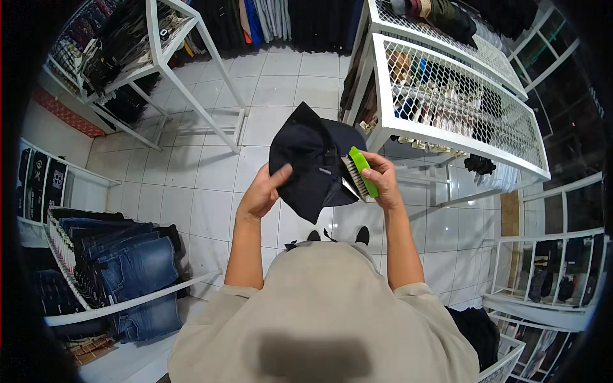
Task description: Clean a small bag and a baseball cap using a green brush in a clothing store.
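A dark fabric cap [304,160] is held up over the tiled floor, in front of my body. My left hand [261,194] grips its left edge, with the thumb lying across the cloth and the fingers hidden underneath. In my right hand [385,182] is a scrubbing brush with a bright green back [362,170]. The brush's pale bristles face left, against or very close to the cap's right side; I cannot tell whether they touch. A white tag or label [350,188] shows beside the bristles, below some small light lettering on the cap.
A white metal rack with mesh panels [459,107] stands at the right, clothes hanging beneath it. At the left, another white frame [191,95] bears piled garments, and denim jeans [139,263] hang from a low rail. White tiles [210,167] cover the floor.
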### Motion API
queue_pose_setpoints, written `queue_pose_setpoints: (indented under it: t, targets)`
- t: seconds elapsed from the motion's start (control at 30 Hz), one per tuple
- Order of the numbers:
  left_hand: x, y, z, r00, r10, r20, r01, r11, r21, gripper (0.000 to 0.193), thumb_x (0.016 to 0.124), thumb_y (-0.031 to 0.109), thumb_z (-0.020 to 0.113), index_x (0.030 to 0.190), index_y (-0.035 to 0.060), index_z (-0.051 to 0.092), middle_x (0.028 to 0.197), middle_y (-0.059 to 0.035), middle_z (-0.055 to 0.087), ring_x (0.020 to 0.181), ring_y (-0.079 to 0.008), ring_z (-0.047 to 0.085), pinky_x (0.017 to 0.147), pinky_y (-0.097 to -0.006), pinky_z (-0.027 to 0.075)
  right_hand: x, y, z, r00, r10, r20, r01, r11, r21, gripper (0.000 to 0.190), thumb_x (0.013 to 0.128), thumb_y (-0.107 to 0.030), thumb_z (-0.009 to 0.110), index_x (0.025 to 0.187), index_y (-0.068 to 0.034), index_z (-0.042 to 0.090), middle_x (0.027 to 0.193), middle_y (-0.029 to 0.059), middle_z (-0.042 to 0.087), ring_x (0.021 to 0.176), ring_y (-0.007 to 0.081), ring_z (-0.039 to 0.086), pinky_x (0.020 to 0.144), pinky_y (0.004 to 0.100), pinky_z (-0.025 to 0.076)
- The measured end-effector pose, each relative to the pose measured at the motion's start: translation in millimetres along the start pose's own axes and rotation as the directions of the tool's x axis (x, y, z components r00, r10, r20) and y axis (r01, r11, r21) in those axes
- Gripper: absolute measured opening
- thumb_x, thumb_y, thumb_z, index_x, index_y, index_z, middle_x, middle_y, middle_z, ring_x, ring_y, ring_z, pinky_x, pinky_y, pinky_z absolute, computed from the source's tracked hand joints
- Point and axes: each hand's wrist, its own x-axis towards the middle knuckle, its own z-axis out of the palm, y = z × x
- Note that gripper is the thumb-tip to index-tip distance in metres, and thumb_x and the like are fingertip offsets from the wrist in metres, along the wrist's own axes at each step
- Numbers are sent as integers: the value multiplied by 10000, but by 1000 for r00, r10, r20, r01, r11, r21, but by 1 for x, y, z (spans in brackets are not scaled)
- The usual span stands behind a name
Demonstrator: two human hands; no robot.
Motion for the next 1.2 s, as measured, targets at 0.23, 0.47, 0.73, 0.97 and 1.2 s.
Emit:
queue_pose_setpoints:
  t: [0.23, 0.47, 0.73, 0.97, 1.2]
  targets:
    - [11, -34, -10, 898, 411, -157, -127, 584, 802, 649, 656, 162, 970, 1182, -6, 629, 1009, -145, 742, 909, -197, 716, 824, -323, 572, -3, -18, 21, 989, -138, 44, 145, 946, -289, 499, 785, 0, 801, 1264, 46, 670, 1152, 94, 715, 1053, 142, 655, 988, 295, 490]
    - [16, -31, -26, 956, 245, -163, -118, 826, 551, 721, 690, 288, 965, 1235, 12, 582, 995, -80, 702, 909, -166, 668, 779, -303, 537, -2, -23, 1, 997, -51, 60, 61, 983, -174, 485, 784, -34, 776, 1253, 42, 678, 1155, 100, 714, 1068, 154, 657, 1000, 296, 490]
    - [19, 18, -2, 985, 77, 153, -147, 842, 520, 397, 841, 124, 850, 1171, -22, 685, 1041, -52, 736, 953, -123, 665, 894, -282, 533, 16, -29, -8, 950, 215, 228, -174, 967, -187, 509, 769, -148, 783, 1236, 30, 689, 1143, 97, 724, 996, 140, 674, 935, 284, 527]
    - [21, -16, 9, 998, 55, 15, -57, 952, 300, 353, 1073, 321, 573, 1124, -6, 697, 942, 9, 703, 795, -55, 614, 754, -246, 520, 7, -37, 43, 851, -520, 67, 266, 318, -910, 602, 712, -267, 913, 1218, -3, 722, 1078, 112, 741, 927, 148, 667, 867, 305, 516]
    - [16, -28, 33, 988, 36, -153, -22, 996, 91, 398, 1084, 346, 543, 1121, -23, 688, 943, -22, 700, 798, -96, 622, 776, -272, 531, 5, 1, 92, 852, -469, -232, 103, 584, -805, 581, 725, -241, 924, 1177, 23, 672, 992, 128, 745, 829, 196, 731, 732, 325, 583]
